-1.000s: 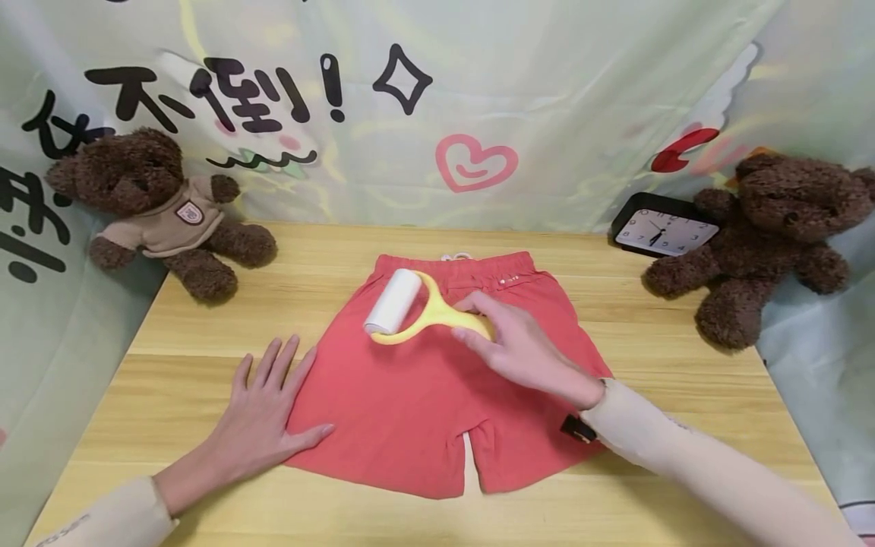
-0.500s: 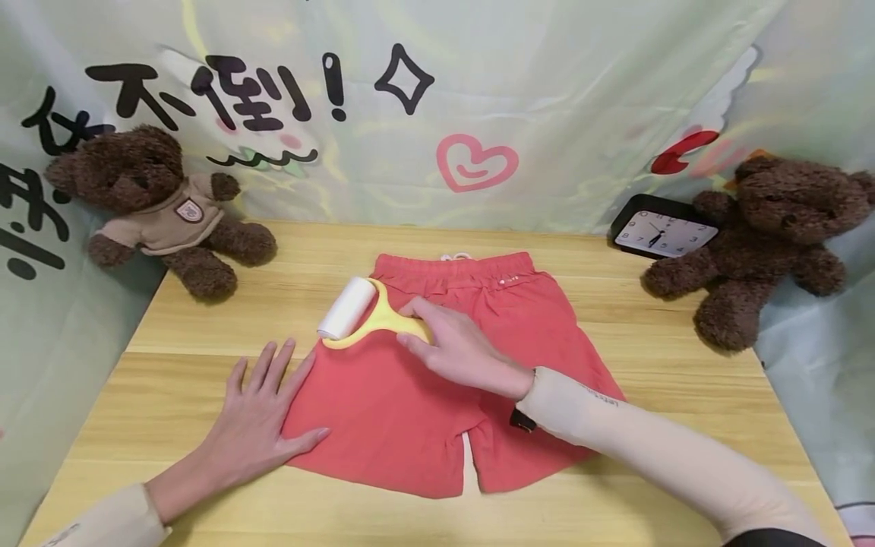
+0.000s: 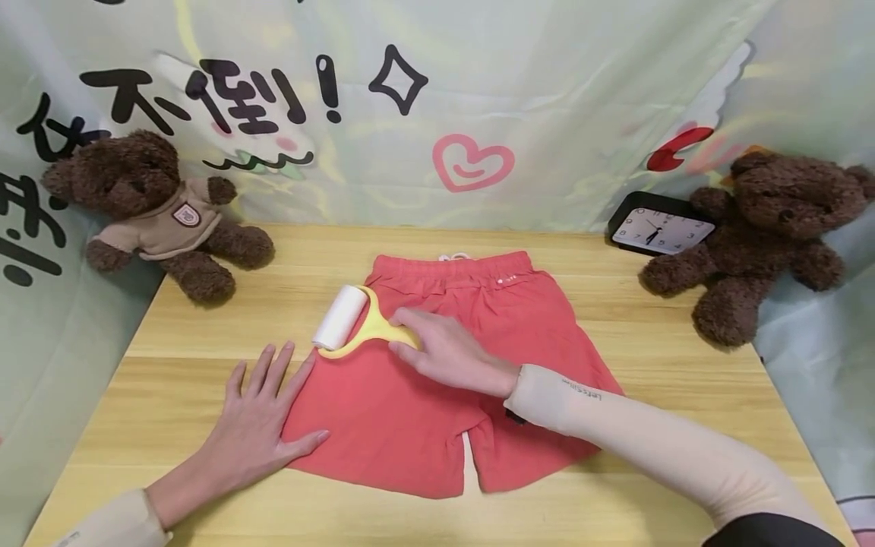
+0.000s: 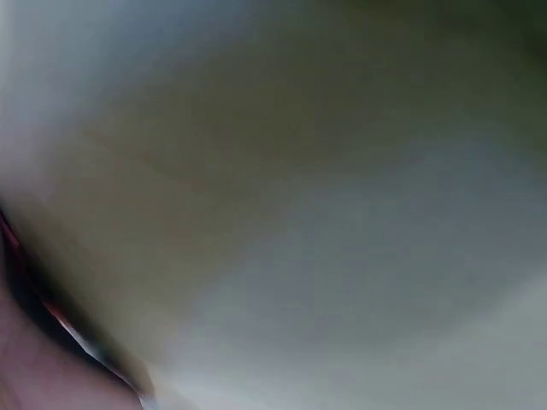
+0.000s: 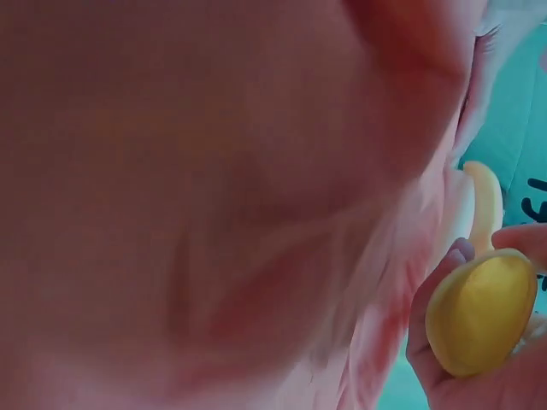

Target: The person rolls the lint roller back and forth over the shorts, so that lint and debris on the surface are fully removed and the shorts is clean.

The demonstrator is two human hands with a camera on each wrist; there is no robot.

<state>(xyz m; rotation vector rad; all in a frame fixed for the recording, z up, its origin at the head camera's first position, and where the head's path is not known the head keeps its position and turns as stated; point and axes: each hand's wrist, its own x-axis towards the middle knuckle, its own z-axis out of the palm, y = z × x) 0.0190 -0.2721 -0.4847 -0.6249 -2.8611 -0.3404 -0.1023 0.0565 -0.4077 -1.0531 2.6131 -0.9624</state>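
Note:
Red shorts [image 3: 390,425] lie flat on the wooden table [image 3: 519,516], waistband at the far side. My right hand [image 3: 451,351] grips the yellow handle of a lint roller [image 3: 374,328]. Its white roll sits at the upper left edge of the shorts, partly past that edge. The right wrist view shows the butt of the yellow handle [image 5: 483,316] between thumb and fingers. My left hand [image 3: 254,418] lies with fingers spread at the lower left edge of the shorts, its thumb on the cloth. Blur fills most of the left wrist view.
A brown teddy bear [image 3: 160,216] in a beige top sits at the back left. Another brown bear [image 3: 766,235] sits at the back right, beside a black-framed clock [image 3: 656,226]. A printed cloth [image 3: 574,114] hangs behind the table.
My right hand has moved the lint roller left across the shorts to their left edge, then slightly toward me. My left hand has barely moved.

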